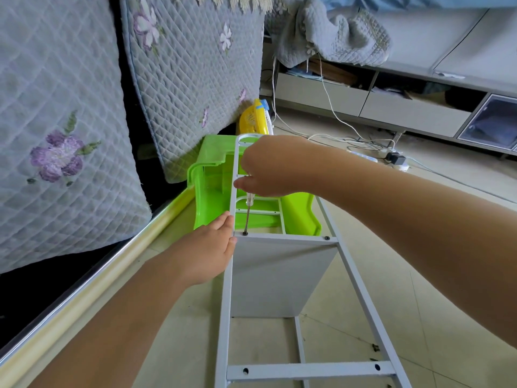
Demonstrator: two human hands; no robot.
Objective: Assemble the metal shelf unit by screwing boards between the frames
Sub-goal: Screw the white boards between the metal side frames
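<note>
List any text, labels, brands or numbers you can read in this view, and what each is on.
None readable. The metal frame, grey board, screwdriver, green plastic stool and yellow fan show no print. Papers on the low cabinet are too small to read.

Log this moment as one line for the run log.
step: driving screw | right hand: grips screwdriver on screw | left hand: steadies frame | board: beneath crossbar

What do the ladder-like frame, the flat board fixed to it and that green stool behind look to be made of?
The frame looks like painted metal: thin square bars in matte pale grey, with drilled screw holes. The board is smooth and matte grey with crisp edges; coated metal or laminated wood, hard to tell. The green stool looks like moulded plastic: glossy, bright, slightly see-through, with rounded rims.
</note>
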